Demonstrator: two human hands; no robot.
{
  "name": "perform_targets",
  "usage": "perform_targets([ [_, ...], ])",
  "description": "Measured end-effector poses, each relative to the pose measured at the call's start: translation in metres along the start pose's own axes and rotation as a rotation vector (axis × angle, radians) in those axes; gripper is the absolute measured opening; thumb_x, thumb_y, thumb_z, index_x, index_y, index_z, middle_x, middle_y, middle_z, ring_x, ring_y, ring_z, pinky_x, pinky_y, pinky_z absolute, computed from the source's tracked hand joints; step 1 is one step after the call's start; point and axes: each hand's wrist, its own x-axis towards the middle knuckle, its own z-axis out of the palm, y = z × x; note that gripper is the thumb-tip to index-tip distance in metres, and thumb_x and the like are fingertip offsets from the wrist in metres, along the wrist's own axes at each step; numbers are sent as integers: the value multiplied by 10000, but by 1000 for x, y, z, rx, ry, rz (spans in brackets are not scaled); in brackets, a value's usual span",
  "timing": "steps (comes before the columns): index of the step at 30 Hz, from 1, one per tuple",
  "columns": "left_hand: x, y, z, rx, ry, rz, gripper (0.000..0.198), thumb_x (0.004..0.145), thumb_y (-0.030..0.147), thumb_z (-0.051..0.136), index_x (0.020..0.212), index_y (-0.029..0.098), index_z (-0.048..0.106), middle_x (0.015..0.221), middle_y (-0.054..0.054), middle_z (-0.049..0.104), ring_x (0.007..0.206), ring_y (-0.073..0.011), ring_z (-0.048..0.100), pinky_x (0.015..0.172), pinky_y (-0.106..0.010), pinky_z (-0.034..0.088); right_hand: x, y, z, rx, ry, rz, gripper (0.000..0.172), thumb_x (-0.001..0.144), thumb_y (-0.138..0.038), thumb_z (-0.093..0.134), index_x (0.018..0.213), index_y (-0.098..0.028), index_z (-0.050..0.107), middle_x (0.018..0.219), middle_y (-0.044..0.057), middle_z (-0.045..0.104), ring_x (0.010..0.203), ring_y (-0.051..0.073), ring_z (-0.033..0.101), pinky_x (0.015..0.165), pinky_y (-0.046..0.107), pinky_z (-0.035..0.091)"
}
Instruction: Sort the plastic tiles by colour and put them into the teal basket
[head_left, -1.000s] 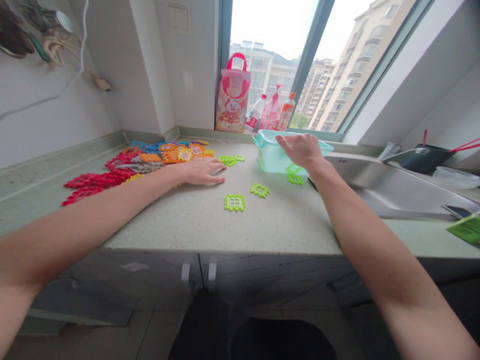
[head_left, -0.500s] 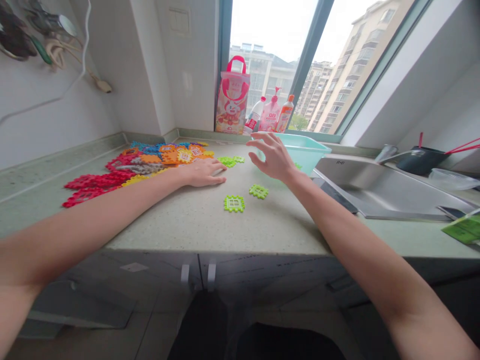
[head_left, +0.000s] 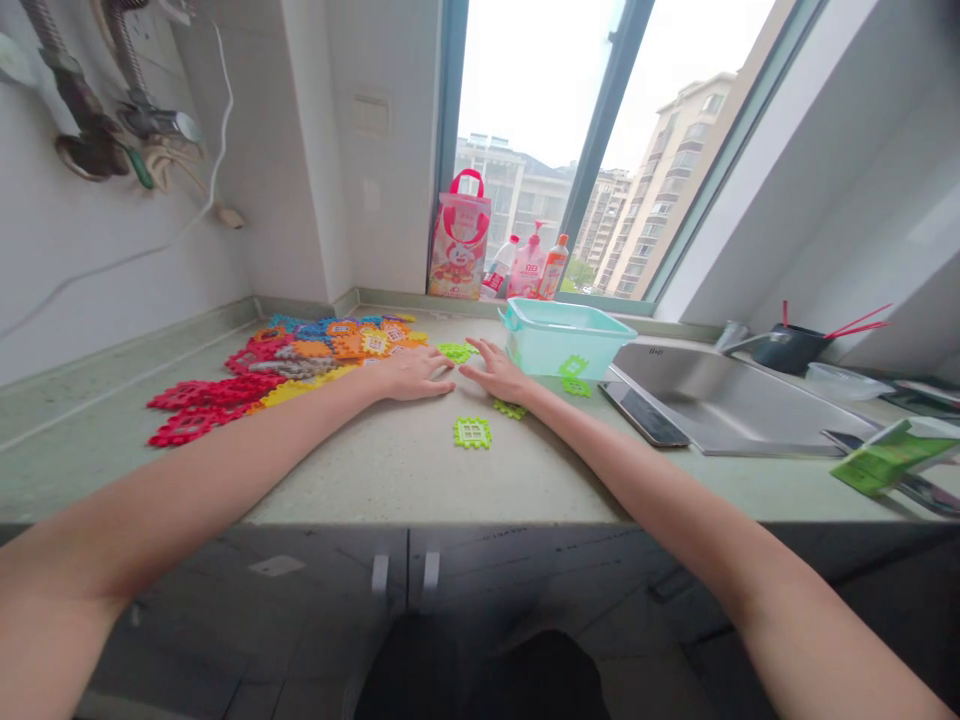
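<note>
In the head view, the left hand (head_left: 412,374) was palm-down at the counter (head_left: 540,490), fingers spread, with no part visibly gripped. The right hand (head_left: 496,374) was also spread and visibly unladen; whether its fingertips met the surface could not be told. The green cluster (head_left: 456,352) lay on the counter between the two hands' fingertips. One partly covered green tile (head_left: 510,411) sat beneath the right wrist, and a square green tile (head_left: 472,432) lay nearer the counter's front edge.

Caution: a low sweep of the right forearm could have displaced the covered tile or pushed the phone (head_left: 645,414) toward the adjoining sink (head_left: 724,400). A sideways knock from the right hand could have shifted the bin (head_left: 551,350). Leftward drift of the left hand could have mixed green parts into the multicoloured pile (head_left: 315,365).

Materials: the tiles appeared to be flat moulded plastic with toothed edges; the square one had a window-like lattice centre. The bin was translucent aqua, with a flared rim. The counter was pale and speckled, the sink smooth brushed metal.
</note>
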Motion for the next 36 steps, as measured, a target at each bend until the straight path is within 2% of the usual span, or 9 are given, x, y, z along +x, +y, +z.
perform_targets([
  [5, 3, -7, 4, -36, 18, -1, 862, 1013, 768, 430, 1606, 164, 595, 1608, -212, 622, 1474, -381, 599, 1233, -481, 462, 14, 7, 3, -6, -8, 52, 956, 991, -706, 712, 1747, -191, 433, 1791, 205, 440, 1699, 332, 360, 1395, 486, 276],
  [8, 4, -11, 7, -101, 50, -26, 924, 989, 729, 514, 1714, 161, 435, 1599, -200, 646, 1474, -360, 615, 1235, -447, 472, 28, 4, 6, -73, -54, 109, 957, 1010, -679, 711, 1780, -214, 382, 1840, 205, 348, 1736, 331, 275, 1394, 509, 266],
  [11, 4, -15, 8, -110, 97, -31, 944, 989, 664, 563, 1761, 173, 328, 1581, -180, 671, 1451, -330, 642, 1238, -421, 469, 41, -3, 8, -108, -72, 139, 903, 1041, -641, 692, 1791, -249, 378, 1869, 208, 261, 1718, 378, 315, 1374, 547, 299],
  [13, 3, -18, 9, -68, 121, -38, 898, 1003, 642, 562, 1740, 169, 367, 1606, -192, 650, 1475, -332, 624, 1262, -432, 447, 47, -9, 10, -122, -89, 132, 807, 1049, -592, 699, 1750, -262, 471, 1852, 194, 318, 1682, 404, 389, 1360, 565, 325],
  [15, 3, -20, 9, -32, 126, -52, 852, 1017, 643, 552, 1710, 164, 420, 1625, -205, 631, 1499, -337, 603, 1280, -440, 431, 49, -14, 11, -134, -101, 105, 681, 1069, -518, 684, 1685, -251, 572, 1782, 169, 470, 1659, 382, 436, 1360, 543, 334],
  [19, 4, -24, 11, -4, 136, -70, 809, 1030, 611, 551, 1675, 128, 475, 1624, -225, 621, 1494, -352, 602, 1272, -452, 442, 35, -20, 10, -141, -92, 32, 560, 1088, -368, 640, 1613, -174, 640, 1635, 168, 647, 1593, 316, 533, 1345, 455, 366],
  [26, 5, -25, 10, 45, 208, 35, 610, 1029, 598, 590, 1448, 173, 717, 1381, -189, 712, 1343, -357, 665, 1196, -449, 491, -14, -20, -4, -78, -68, -96, 507, 1048, -311, 686, 1543, -202, 687, 1570, 148, 702, 1467, 298, 647, 1284, 457, 445],
  [32, 1, -8, 4, -14, 138, 150, 616, 1079, 683, 523, 1447, 217, 690, 1459, -153, 695, 1321, -313, 682, 1152, -397, 510, -25, -24, -11, 82, -98, -214, 481, 1018, -439, 733, 1424, -182, 748, 1493, 147, 753, 1384, 306, 699, 1241, 460, 486],
  [36, 0, 7, 3, -74, 81, 170, 575, 1096, 652, 522, 1431, 211, 671, 1441, -143, 716, 1308, -306, 695, 1133, -384, 522, -33, -33, -26, 176, -173, -218, 494, 1150, -544, 470, 1353, -220, 784, 1464, 95, 778, 1361, 279, 717, 1214, 447, 514],
])
